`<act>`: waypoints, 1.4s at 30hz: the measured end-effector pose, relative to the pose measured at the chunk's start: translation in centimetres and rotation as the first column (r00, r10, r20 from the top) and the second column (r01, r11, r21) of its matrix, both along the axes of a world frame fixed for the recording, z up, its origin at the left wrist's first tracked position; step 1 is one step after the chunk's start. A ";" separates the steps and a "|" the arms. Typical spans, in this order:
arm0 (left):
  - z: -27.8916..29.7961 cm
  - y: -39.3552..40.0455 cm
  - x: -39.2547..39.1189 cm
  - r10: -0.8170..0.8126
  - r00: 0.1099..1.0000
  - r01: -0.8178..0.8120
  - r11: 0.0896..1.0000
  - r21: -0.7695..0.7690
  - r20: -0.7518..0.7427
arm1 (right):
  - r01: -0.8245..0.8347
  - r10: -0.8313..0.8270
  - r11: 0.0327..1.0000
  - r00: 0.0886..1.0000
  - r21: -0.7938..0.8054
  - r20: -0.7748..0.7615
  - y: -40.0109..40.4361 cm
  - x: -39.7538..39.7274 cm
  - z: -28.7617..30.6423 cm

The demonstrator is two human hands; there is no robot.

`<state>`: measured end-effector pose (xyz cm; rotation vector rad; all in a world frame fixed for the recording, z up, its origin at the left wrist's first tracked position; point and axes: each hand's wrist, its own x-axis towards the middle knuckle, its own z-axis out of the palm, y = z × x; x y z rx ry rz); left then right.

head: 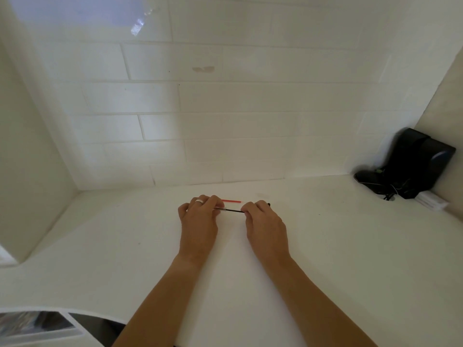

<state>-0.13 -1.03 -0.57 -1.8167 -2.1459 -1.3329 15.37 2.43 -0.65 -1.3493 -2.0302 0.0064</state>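
A thin black stick [230, 210] stretches between both hands just above the white counter [338, 246]. My left hand [199, 221], with a ring on one finger, pinches its left end. My right hand [265, 225] pinches its right part, and a short black tip pokes out beyond the knuckles. A thin red stick [231, 201] lies on the counter just behind the black one, its left end hidden by my left fingers.
A white tiled wall [225, 108] rises behind the counter. A black device [413, 164] with cables stands in the far right corner beside a small white box [431, 202]. A white side panel [27, 159] closes the left.
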 end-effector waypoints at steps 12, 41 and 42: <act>-0.2 0.1 0.0 -0.063 0.998 0.064 0.998 0.007 -0.019 | -0.028 0.027 1.000 0.993 -0.011 -0.118 -0.3 -0.1 0.3; -0.8 0.8 -0.3 -0.179 0.978 0.177 0.984 -0.031 -0.104 | 0.138 -0.145 0.989 0.951 -0.044 -0.272 0.5 0.5 0.7; -0.9 0.8 -0.3 -0.177 0.979 0.174 0.984 -0.032 -0.102 | 0.206 -0.213 0.977 0.949 -0.054 -0.233 0.9 0.8 0.6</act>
